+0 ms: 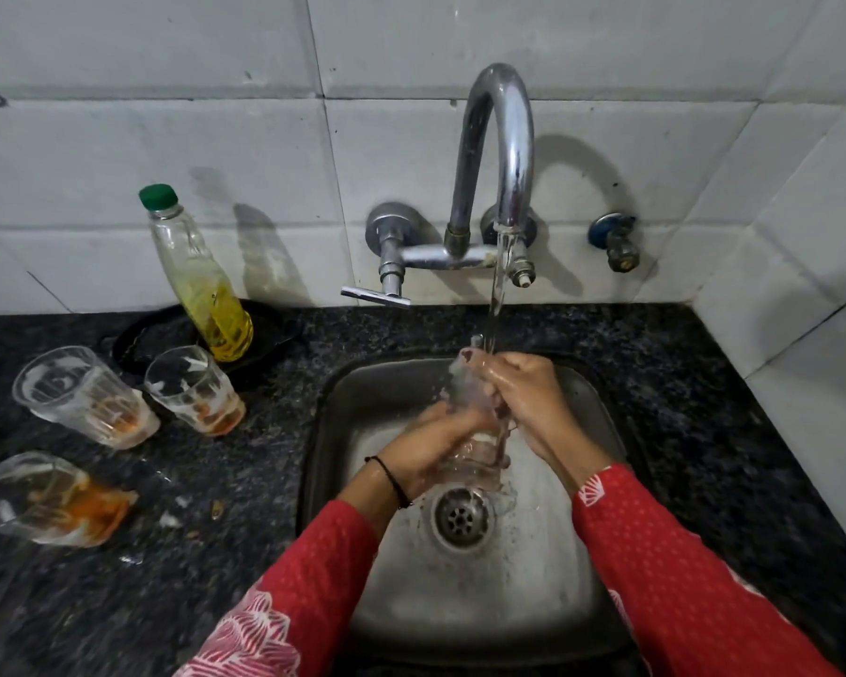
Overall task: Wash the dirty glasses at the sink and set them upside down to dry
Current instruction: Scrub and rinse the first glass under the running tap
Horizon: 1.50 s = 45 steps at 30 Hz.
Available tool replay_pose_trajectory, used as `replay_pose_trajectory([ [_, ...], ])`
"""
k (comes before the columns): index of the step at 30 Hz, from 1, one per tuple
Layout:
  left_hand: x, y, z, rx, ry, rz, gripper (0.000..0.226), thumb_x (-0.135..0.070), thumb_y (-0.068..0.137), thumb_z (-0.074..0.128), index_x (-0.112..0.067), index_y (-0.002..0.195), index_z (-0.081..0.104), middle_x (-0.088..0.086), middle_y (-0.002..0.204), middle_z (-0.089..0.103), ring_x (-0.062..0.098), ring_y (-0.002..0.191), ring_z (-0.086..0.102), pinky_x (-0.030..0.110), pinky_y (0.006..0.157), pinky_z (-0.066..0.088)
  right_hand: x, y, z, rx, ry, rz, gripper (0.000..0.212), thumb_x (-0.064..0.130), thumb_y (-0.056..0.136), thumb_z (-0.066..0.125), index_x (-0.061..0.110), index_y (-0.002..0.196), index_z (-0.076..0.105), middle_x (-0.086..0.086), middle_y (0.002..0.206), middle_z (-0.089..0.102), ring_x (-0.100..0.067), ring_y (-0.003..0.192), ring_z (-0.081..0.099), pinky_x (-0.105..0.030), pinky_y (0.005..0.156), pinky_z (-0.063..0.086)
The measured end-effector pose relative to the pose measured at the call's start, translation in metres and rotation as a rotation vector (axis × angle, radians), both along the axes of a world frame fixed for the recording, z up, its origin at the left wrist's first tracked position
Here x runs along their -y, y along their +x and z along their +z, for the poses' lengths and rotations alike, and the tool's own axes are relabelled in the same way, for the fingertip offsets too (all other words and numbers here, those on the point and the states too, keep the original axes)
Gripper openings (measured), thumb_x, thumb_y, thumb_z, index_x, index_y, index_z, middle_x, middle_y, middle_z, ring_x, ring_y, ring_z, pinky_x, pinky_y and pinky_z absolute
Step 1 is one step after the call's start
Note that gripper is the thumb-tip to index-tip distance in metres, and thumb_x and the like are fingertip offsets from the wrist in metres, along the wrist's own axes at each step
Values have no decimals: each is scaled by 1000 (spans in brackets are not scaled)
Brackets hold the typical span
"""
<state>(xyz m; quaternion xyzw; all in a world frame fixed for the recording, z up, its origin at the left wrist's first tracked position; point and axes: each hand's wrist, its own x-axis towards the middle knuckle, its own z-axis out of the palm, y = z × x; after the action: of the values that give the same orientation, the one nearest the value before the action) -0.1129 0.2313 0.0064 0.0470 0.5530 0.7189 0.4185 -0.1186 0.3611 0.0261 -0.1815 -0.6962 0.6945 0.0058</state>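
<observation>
Glass (477, 464) within left grip (428, 444), right grip (526, 398)

The person wore a long-sleeved top of red fabric. The left sleeve (313, 574) was scattered with tiny pale dots, and towards the elbow it bore a large pink-and-white flower print (250, 637). The right sleeve (680, 579) was of the same dotted red cloth, with a white fan-shaped motif (594, 493) at its cuff. A thin black thread bracelet (392, 481) circled the wrist of the left hand (435, 447). The left hand and the right hand (523, 398) were wet and glistening. One fingernail (467, 355) showed dark polish.
</observation>
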Motion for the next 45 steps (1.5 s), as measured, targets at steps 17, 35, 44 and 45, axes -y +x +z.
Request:
replay_pose_trajectory([
  [17,1,15,-45,-456,-163,501,45,-6,79,74,-17,118,53,-3,116,60,2,102,59,12,80,48,11,17,-23,-234,159,-136,27,6,73,77,27,89,71,0,91,71,-2,77,67,-21,75,55],
  [35,1,-5,-37,163,161,747,19,-16,97,45,-8,97,62,9,85,71,19,73,68,32,66,57,30,18,-43,28,-635,-170,63,10,70,79,0,127,53,-18,106,67,-20,84,67,-27,68,55],
  [44,0,-59,10,-300,-14,931,47,-19,97,53,-17,140,35,-3,100,60,15,88,63,29,77,52,30,7,-7,-143,-56,-129,52,-15,66,72,13,106,54,-6,100,62,-9,83,59,-32,86,51],
  [45,-1,-67,20,-329,-35,987,42,-19,94,57,-14,133,43,-3,91,60,14,79,61,29,70,52,29,8,-4,-156,-51,-124,53,-14,66,73,13,107,53,-6,101,62,-10,86,59,-30,86,51],
])
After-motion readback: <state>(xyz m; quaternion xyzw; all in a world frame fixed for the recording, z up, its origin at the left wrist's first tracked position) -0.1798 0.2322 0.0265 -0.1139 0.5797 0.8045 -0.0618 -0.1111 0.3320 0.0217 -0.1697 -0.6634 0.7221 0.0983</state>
